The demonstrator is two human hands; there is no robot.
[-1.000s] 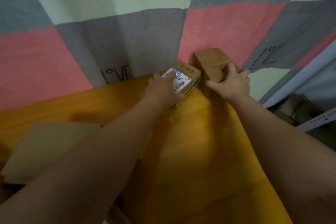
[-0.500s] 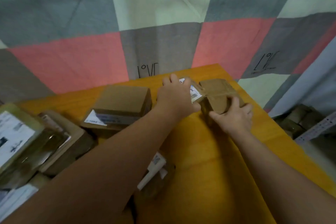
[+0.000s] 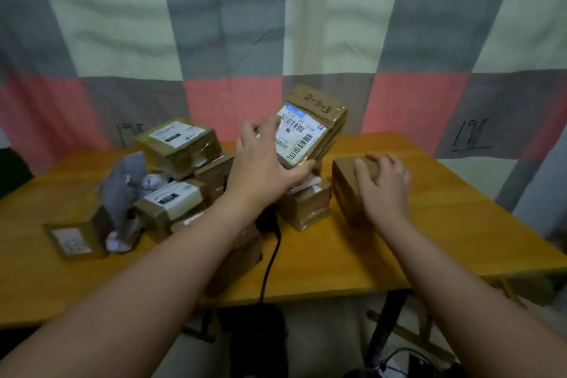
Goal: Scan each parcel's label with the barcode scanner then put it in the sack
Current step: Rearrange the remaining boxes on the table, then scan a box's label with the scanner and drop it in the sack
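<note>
My left hand (image 3: 264, 163) grips a flat brown parcel (image 3: 313, 126) marked 2-3-3, lifted off the table and tilted so its white barcode label faces me. My right hand (image 3: 383, 187) rests with loosely curled fingers on a plain brown box (image 3: 343, 184) at the right of the wooden table (image 3: 429, 239). A black cable (image 3: 271, 255) runs from under my left wrist over the table's front edge; the scanner itself is hidden. No sack shows for certain.
Several taped brown parcels with white labels (image 3: 178, 144) are piled at the table's left and middle, with a grey crumpled bag (image 3: 122, 190) among them. Another small box (image 3: 306, 209) sits below the lifted parcel. A patchwork curtain (image 3: 276, 24) hangs behind. Dark gear lies under the table.
My left hand has raised the labelled parcel off the table and tipped it up. The view has pulled back and swung left, showing the parcel pile. My right hand stays on the plain box.
</note>
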